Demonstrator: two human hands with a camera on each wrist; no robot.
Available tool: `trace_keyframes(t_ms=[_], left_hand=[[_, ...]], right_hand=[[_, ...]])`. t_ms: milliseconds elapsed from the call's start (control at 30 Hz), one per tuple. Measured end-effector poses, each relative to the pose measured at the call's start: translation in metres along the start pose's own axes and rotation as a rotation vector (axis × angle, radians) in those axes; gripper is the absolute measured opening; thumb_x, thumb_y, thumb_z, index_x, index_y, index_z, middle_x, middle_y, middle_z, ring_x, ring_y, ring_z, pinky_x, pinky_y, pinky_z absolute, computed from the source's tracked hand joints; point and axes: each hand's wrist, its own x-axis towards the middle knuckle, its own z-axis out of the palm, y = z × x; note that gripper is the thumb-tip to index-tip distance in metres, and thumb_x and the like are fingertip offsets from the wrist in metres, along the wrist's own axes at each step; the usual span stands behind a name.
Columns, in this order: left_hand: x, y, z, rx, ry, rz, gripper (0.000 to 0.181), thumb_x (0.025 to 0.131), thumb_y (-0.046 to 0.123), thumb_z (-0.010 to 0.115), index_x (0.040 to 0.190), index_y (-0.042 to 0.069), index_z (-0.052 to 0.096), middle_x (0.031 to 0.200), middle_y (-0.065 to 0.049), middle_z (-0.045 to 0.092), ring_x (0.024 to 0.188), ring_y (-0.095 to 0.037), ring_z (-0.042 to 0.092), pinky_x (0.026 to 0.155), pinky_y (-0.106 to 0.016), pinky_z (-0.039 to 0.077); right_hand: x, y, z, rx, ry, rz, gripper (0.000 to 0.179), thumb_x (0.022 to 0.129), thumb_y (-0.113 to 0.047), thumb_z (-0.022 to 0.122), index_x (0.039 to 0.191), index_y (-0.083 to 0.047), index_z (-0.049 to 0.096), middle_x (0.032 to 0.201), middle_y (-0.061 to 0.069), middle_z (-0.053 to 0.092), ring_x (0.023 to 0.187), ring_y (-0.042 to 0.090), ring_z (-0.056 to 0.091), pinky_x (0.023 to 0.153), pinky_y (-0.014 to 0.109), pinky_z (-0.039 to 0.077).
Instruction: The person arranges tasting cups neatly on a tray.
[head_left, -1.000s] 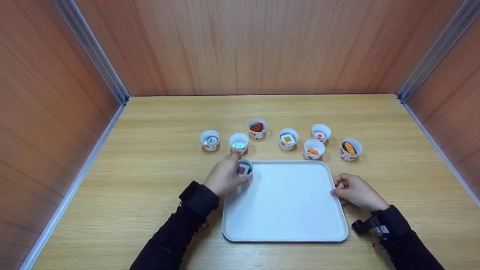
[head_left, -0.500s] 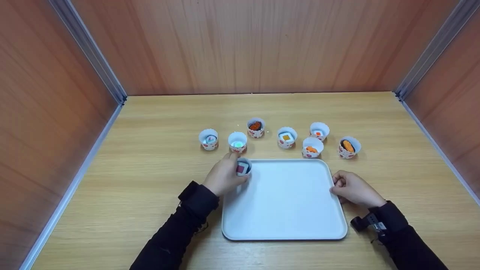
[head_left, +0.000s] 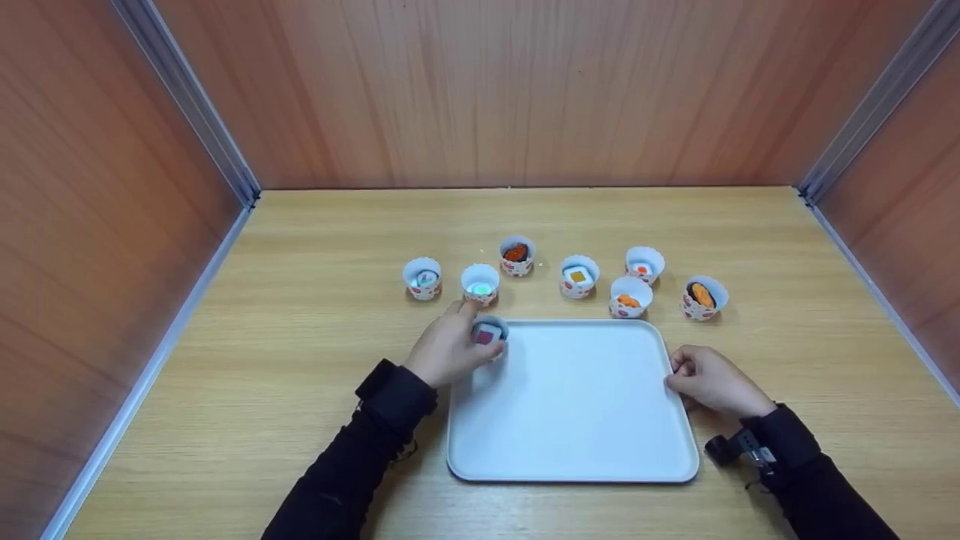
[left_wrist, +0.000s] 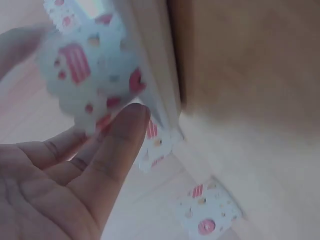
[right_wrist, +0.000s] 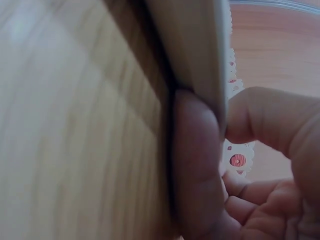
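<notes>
My left hand (head_left: 442, 349) holds a small printed paper cup (left_wrist: 97, 60) at the back left corner of a white tray (head_left: 577, 412). Thumb and fingers lie on opposite sides of the cup, and a white square sushi-like piece (head_left: 486, 335) with a dark red centre shows inside. In the left wrist view, the thumb tip (left_wrist: 132, 117) presses the cup's wall, right by the tray's side. My right hand (head_left: 712, 379) pinches the tray's right edge: the right wrist view has one fingertip (right_wrist: 195, 130) against its outer side and another (right_wrist: 240, 115) over the rim.
Several more paper cups stand behind the tray. One with a pale green piece (head_left: 480, 281) is close to my left fingertips; another with an orange topping (head_left: 630, 298) is right behind the tray's back edge. Wooden panels (head_left: 510, 97) enclose the table at the back and both sides.
My left thumb has shifted slightly up over the near side of the cup, which stays at the same tray corner. My right hand keeps its place on the tray's edge.
</notes>
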Motion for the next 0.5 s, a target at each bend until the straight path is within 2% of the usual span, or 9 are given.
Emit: trace_keyframes(t_ms=[133,300,400,500], left_hand=[[0.002,-0.004,-0.020,0.016,0.077,0.009,0.069,0.087,0.046,0.067,0.137,0.001,0.050,0.129,-0.019,0.057,0.110,-0.030,0.059,0.094,-0.044,0.052],[0.012,-0.013,-0.047,0.064,0.172,0.049,0.076,0.086,0.041,0.070,0.145,0.002,0.041,0.145,-0.021,0.045,0.131,-0.036,0.046,0.111,-0.048,0.040],[0.024,-0.023,-0.057,0.095,0.201,0.070,0.085,0.084,0.036,0.073,0.151,0.003,0.032,0.152,-0.023,0.037,0.140,-0.039,0.034,0.118,-0.050,0.029],[0.035,-0.034,-0.062,0.091,0.199,0.036,0.094,0.082,0.033,0.076,0.155,0.006,0.022,0.158,-0.023,0.026,0.146,-0.041,0.023,0.121,-0.052,0.021]], right_hand=[[0.000,-0.001,0.001,-0.013,-0.001,0.020,0.012,0.090,-0.008,0.060,0.096,0.001,0.053,0.075,0.003,0.052,0.060,0.014,0.056,0.051,0.025,0.049],[0.000,-0.001,0.001,-0.014,-0.001,0.015,0.012,0.090,-0.008,0.059,0.094,0.001,0.053,0.074,0.002,0.052,0.060,0.014,0.057,0.051,0.025,0.051],[0.001,0.001,0.001,-0.026,0.006,-0.011,0.011,0.089,-0.007,0.058,0.093,0.001,0.053,0.073,0.002,0.053,0.058,0.014,0.059,0.051,0.026,0.052],[0.002,0.001,0.001,-0.036,0.011,-0.031,0.010,0.087,-0.007,0.058,0.092,0.001,0.053,0.072,0.002,0.054,0.056,0.014,0.060,0.050,0.026,0.053]])
